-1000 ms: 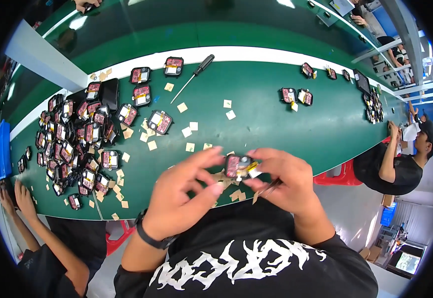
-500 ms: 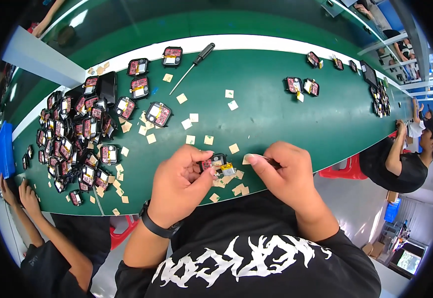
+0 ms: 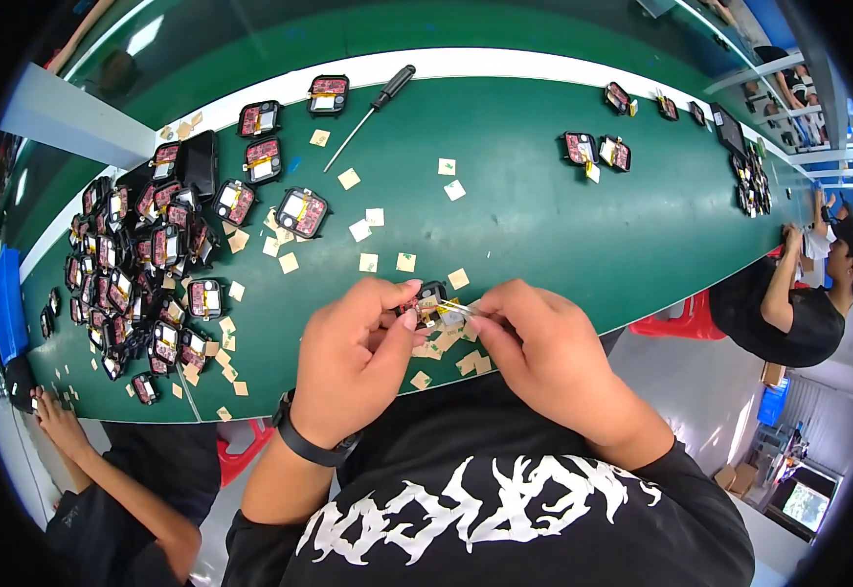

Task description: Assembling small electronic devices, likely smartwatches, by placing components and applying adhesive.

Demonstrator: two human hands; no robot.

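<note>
A: Grip first. What do your hands have?

B: Your left hand (image 3: 360, 338) is clamped by thumb and fingers on a black-rimmed module (image 3: 431, 293), low centre, over the near edge of the green bench (image 3: 529, 220). Your right hand (image 3: 544, 342) comes in from four o'clock, thumb and fingers pinched together on tweezers (image 3: 459, 308).

A: And the tips?

B: They lie over the module, beside its yellow-taped part. Whether they are closed on anything, I cannot tell: too small.

A: State of this unit?

B: Judged part-worked: you have it open-faced, with the tool on it. The exact stage is not readable.

A: Just around it?

B: Beige squares (image 3: 469, 363) bunch by your hands at five o'clock; more lie scattered from ten to twelve. The screwdriver (image 3: 373, 111) rests between eleven and twelve, out of your grip.

A: Farther out, the count?

B: A big heap of modules (image 3: 118, 284) at nine; a pair (image 3: 579, 149) between one and two; a denser cluster (image 3: 751, 186) past two, toward a co-worker (image 3: 803, 303) at three.

A: So, done versus left?

B: Your batch reads as far from used up if the heap is waiting stock. Nothing visible marks which group is finished, so log that as uncertain.
</note>
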